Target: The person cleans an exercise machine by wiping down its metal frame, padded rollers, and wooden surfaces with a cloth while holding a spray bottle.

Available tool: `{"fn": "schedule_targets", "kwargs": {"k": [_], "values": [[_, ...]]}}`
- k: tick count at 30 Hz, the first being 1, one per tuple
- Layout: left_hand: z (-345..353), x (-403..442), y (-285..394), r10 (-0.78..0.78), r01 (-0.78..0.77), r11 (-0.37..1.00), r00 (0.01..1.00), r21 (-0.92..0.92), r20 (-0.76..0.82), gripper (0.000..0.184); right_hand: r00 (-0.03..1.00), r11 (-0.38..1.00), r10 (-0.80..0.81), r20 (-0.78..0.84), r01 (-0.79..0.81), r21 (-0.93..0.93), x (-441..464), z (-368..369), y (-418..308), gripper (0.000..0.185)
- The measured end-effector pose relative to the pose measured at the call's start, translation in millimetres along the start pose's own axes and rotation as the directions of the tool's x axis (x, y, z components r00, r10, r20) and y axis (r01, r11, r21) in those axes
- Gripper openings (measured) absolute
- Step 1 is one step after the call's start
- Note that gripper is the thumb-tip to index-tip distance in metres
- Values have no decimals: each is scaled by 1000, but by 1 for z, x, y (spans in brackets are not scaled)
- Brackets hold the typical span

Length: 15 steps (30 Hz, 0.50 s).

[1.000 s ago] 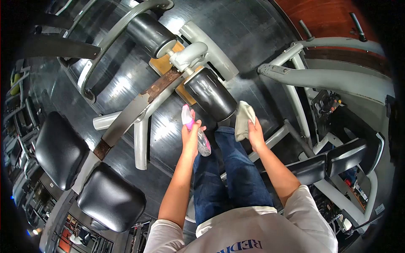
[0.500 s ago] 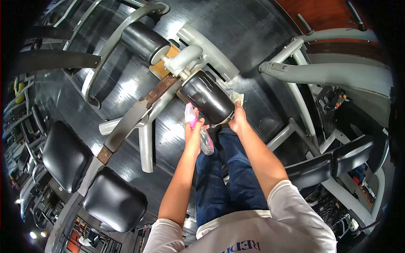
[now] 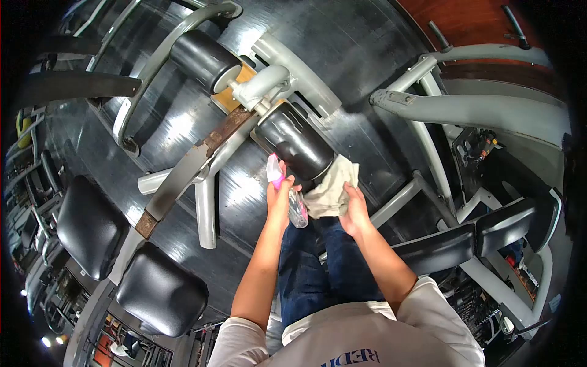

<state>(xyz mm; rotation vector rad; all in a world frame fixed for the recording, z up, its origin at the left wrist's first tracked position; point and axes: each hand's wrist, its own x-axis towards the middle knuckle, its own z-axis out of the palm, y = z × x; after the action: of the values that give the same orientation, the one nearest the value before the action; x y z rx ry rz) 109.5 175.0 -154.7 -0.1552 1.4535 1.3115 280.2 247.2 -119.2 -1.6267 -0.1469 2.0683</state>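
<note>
My left hand (image 3: 281, 194) is wrapped round a clear spray bottle (image 3: 298, 209) with a pink and white spray head, near the lower side of a black padded roller (image 3: 295, 139). My right hand (image 3: 354, 208) holds a pale cloth (image 3: 332, 187), which hangs spread out at the roller's near end. The cloth's left edge lies close beside the bottle. A second black roller (image 3: 205, 61) sits further up on the same metal bar.
Two black padded seats (image 3: 161, 287) are at the lower left, joined to a worn metal beam (image 3: 177, 182). Grey machine frames (image 3: 471, 110) and a black bench pad (image 3: 435, 249) stand on the right. Dark flooring (image 3: 367, 73) lies beneath.
My right hand moved left to the roller's end, then slightly back toward me. The cloth was folded, then mostly hidden behind the roller, and is now spread wider. My left hand still holds the bottle.
</note>
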Motion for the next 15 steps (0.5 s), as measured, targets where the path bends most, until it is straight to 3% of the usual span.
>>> {"fn": "schedule_targets", "kwargs": {"k": [2, 4, 5, 7, 9, 13, 15], "values": [[-2, 3, 4, 79, -79, 996, 997, 38, 4, 67, 990, 991, -98, -97, 89, -97, 9, -17, -3, 39], [1, -4, 21, -12, 12, 1000, 1000, 28, 13, 71, 960, 947, -254, -116, 222, -233, 6, 0, -20, 44], [0, -1, 22, -7, 6, 1000, 1000, 23, 8, 71, 933, 903, -346, -101, 301, -307, 5, 16, -30, 46], [-4, 5, 17, 20, -20, 998, 1000, -52, -2, 75, 929, 893, -366, -56, 333, -303, 14, 49, -43, 47], [-3, 6, 18, 27, -27, 998, 1000, -50, -9, 75, 894, 818, -441, 76, 436, -375, 26, 92, -51, 46], [-8, 3, 17, 53, -54, 998, 998, -18, -19, 75, 686, 549, -623, 377, 726, -414, 75, 167, -48, 43], [-9, -1, 22, 73, -73, 997, 996, 5, -53, 74, 517, 270, -683, 516, 835, -480, 85, 199, -43, 41]]}}
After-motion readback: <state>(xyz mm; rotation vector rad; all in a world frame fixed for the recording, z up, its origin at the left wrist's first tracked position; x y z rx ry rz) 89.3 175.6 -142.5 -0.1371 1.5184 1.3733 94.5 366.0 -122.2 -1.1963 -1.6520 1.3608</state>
